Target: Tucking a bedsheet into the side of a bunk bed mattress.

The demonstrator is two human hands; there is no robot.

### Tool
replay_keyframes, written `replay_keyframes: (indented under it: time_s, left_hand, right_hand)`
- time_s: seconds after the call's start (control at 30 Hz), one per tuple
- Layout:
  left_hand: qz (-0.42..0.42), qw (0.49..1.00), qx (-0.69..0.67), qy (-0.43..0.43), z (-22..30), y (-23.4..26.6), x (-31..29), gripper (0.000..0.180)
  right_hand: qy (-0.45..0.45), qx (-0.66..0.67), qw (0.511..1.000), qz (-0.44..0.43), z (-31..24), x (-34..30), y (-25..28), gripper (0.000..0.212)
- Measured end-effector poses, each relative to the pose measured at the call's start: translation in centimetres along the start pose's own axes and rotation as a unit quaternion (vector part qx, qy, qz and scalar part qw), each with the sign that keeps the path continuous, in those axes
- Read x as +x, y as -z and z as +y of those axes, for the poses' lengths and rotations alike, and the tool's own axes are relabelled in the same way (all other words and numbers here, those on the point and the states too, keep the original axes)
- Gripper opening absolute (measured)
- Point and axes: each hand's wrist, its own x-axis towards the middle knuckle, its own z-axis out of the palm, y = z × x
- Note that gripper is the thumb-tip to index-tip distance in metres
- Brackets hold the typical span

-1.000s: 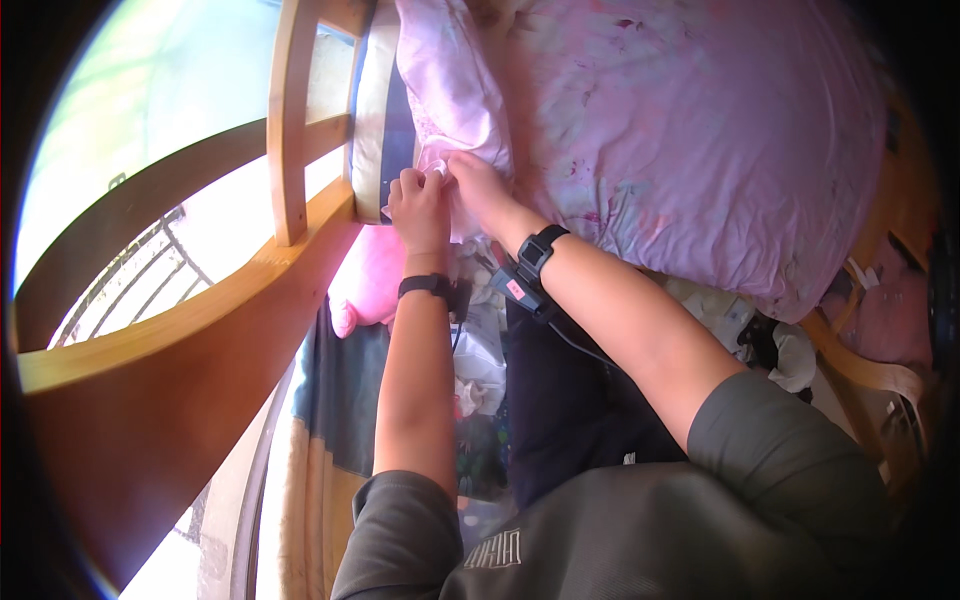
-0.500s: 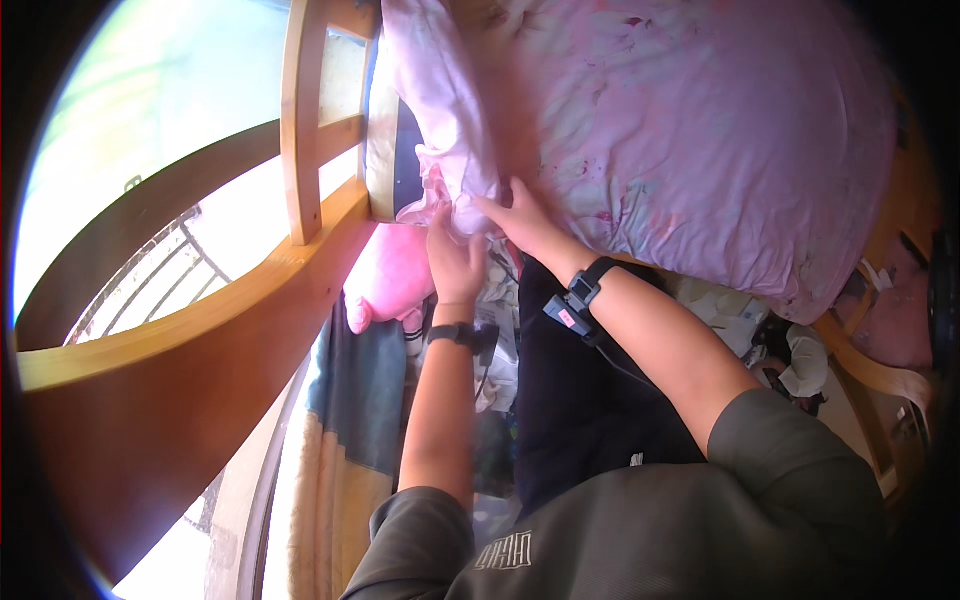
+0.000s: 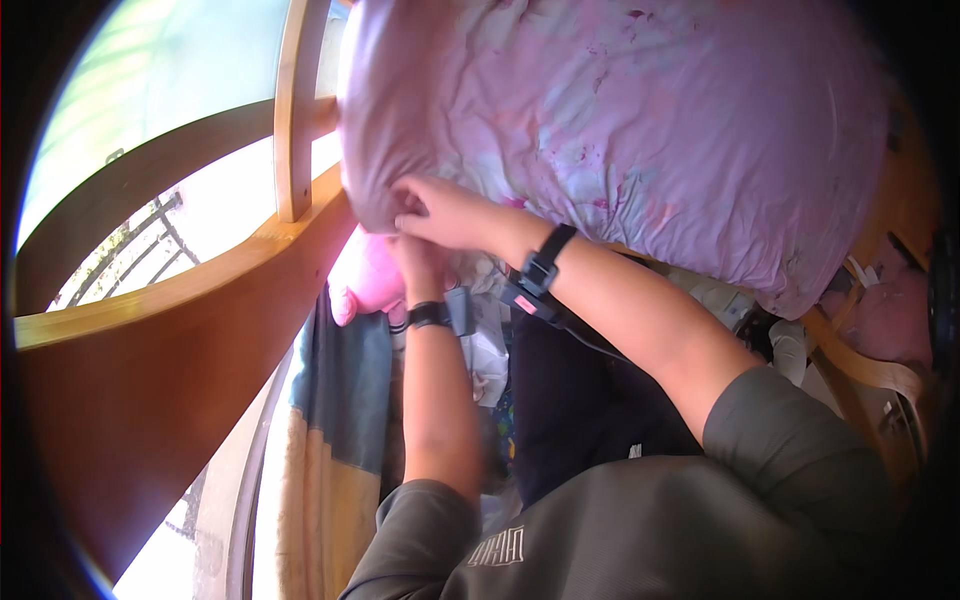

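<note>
A pink fitted sheet (image 3: 640, 140) with a faint floral print covers the mattress and wraps down over its near left corner. At that corner my right hand (image 3: 445, 212) is closed, with thumb and fingers pinched on the sheet's edge. Just below it, my left hand (image 3: 420, 262) reaches up under the mattress corner. Its fingers are hidden behind the sheet and my right hand. Beside my left hand a pink plush toy (image 3: 368, 278) sits below the bed corner.
A wooden bed frame (image 3: 180, 400) with an upright post (image 3: 293, 120) stands close on the left, by a bright window. Below hangs a blue and tan curtain (image 3: 345, 400). Dark fabric (image 3: 575, 390) lies under my right arm, and a curved wooden piece (image 3: 870, 365) is at the right.
The sheet has been drawn down over the mattress corner, covering the dark and white side that showed before. Both hands have shifted left, my left one going under the corner.
</note>
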Motion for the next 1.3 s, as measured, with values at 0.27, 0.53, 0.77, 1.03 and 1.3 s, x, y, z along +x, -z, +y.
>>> replay_keyframes:
  time_s: [0.27, 0.53, 0.77, 1.03, 1.3]
  left_hand:
    - [-0.02, 0.986, -0.162, 0.037, 3.6, 9.2, 8.8, 0.042]
    - [0.135, 0.854, 0.487, 0.123, 3.5, 3.5, 3.1, 0.058]
    - [-0.031, 0.605, 0.682, -0.41, 9.5, -5.4, -2.6, 0.047]
    - [-0.162, 0.154, 0.845, -0.485, 11.7, 1.3, 4.5, 0.057]
    - [0.072, 0.762, 0.632, -0.124, 5.3, 1.8, -1.4, 0.047]
  right_hand:
    - [0.049, -0.345, 0.928, 0.133, 5.5, -10.4, 3.5, 0.065]
    - [-0.067, -0.377, 0.921, -0.078, 10.2, -12.9, -0.4, 0.075]
    - [-0.009, -0.173, 0.976, 0.13, 10.2, -13.2, 4.5, 0.029]
    - [-0.145, -0.219, 0.95, -0.167, 15.2, -19.4, 1.2, 0.026]
    - [-0.37, 0.627, 0.662, 0.179, 15.7, -19.4, 2.2, 0.035]
